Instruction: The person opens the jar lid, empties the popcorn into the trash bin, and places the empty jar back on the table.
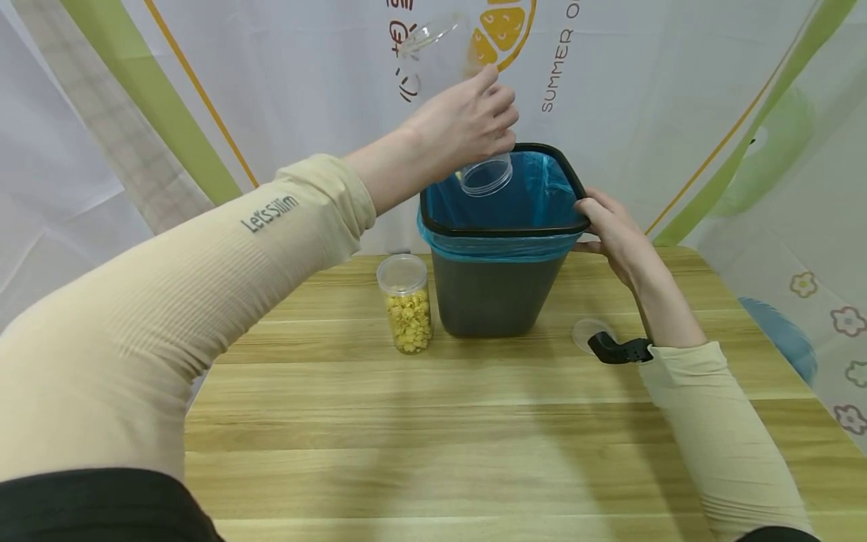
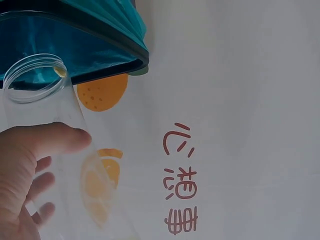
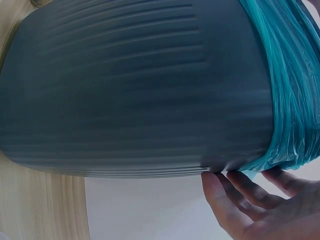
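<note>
While the left hand (image 1: 467, 120) grips a clear jar (image 2: 55, 112) tipped mouth-down over the blue-lined bin (image 1: 494, 293), a yellowish piece (image 2: 60, 71) at its lip, the right hand (image 1: 618, 235) rests uncurled fingers against the bin's side. A lidded jar of popcorn (image 1: 409, 320) stands beside the bin on the surface (image 1: 406, 436).

Whether home or studio is unclear, but the place is curtained off, fruit-printed white cloth (image 1: 623, 143) hanging behind the far edge of a wood-grain tabletop (image 1: 420, 444).

Cream ribbed sleeves (image 1: 169, 301), the left bearing dark lettering (image 1: 269, 214), probably "Let'sSlim"; black upper cuffs (image 1: 101, 508); curved black fitting (image 1: 619, 349) at the right sleeve's end.
</note>
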Tool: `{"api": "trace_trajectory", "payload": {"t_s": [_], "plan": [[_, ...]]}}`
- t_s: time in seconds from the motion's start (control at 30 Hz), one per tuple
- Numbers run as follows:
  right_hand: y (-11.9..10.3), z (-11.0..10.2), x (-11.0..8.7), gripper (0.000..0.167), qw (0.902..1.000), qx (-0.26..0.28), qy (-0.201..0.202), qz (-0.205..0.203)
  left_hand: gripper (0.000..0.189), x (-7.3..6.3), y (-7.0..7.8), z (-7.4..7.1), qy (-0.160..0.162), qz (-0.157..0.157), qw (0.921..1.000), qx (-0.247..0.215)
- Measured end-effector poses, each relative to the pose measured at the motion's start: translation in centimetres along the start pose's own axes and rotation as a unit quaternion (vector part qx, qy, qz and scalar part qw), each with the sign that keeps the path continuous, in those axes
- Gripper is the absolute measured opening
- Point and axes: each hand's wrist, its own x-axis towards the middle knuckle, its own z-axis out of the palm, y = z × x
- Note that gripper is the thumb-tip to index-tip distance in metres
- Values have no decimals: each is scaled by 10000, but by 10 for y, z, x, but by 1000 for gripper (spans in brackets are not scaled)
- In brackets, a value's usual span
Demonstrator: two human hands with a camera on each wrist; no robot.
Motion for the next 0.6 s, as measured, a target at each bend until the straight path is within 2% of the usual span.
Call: {"api": "trace_trajectory", "payload": {"t_s": [0.13, 0.4, 0.6], "plan": [[0, 0, 0, 63, 10000, 10, 1, -5, 49, 2, -1, 0, 85, 58, 9999, 63], [0, 0, 1, 65, 10000, 5, 2, 26, 51, 2, 0, -1, -12, 56, 10000, 55], [-1, 1, 0, 65, 10000, 1, 21, 28, 49, 0, 0, 0, -136, -25, 9997, -177]]}}
